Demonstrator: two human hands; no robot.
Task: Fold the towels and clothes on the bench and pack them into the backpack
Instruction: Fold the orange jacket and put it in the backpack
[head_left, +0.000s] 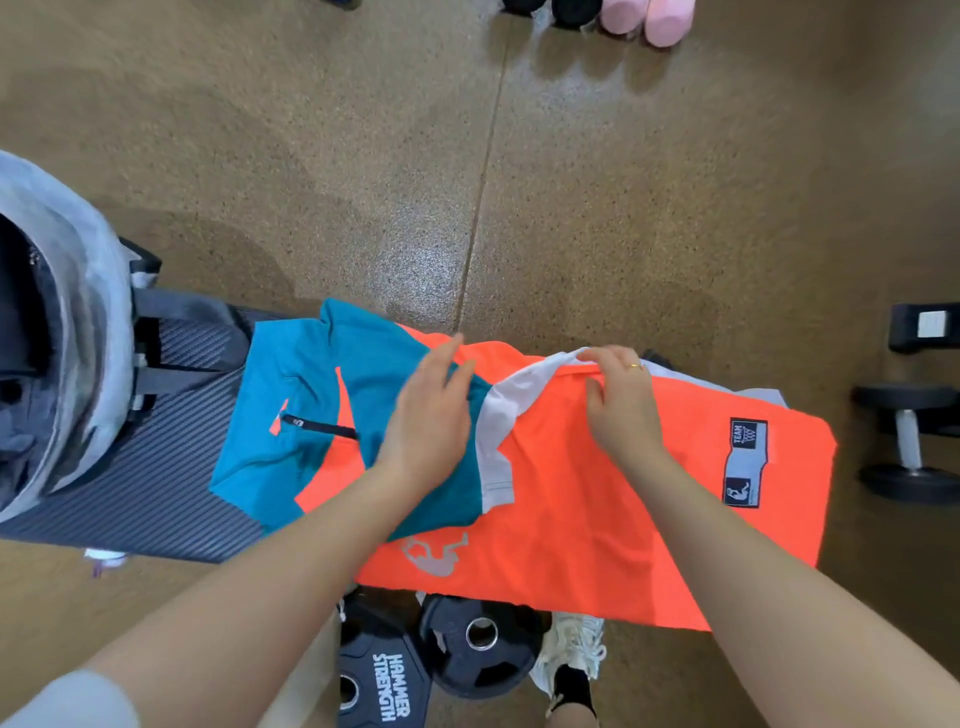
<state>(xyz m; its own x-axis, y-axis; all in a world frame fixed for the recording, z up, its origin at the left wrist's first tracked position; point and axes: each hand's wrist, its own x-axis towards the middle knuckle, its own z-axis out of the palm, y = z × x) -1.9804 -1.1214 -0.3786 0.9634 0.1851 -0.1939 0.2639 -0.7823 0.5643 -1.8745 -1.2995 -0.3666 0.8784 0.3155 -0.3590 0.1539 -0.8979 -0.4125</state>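
On the bench (156, 499), right of the backpack (67, 332), I've got the orange shirt (597, 519) spread flat, and a teal garment (311, 395) lies half over its end nearer the backpack. The backpack stands open-mouthed on the far-left end of the bench, well apart from both hands, with nothing of these two pieces in it yet as far as I can see.

My right hand (621, 400) is at the shirt's far edge, farther from the backpack. Thumb and forefinger are curled down, pinching the white trim (514, 389) at what looks like the collar or sleeve opening; the other fingers are bent loosely over the orange cloth. There's a ring on one finger.

My left hand (431, 415) is nearer the backpack, fingers nearly straight and together, palm down. It lies over the seam where teal meets orange. Whether it presses or only hovers just above, I can't tell; there's some motion blur.

The step, I judge, is squaring up the orange shirt for its first fold. To do it well I'd keep the left palm flat as an anchor, draw the pinched trim taut so the far edge runs straight, and lift the teal piece clear first, or it gets folded in. Watch the near hem: it overhangs the bench above the weight plates (447, 660).
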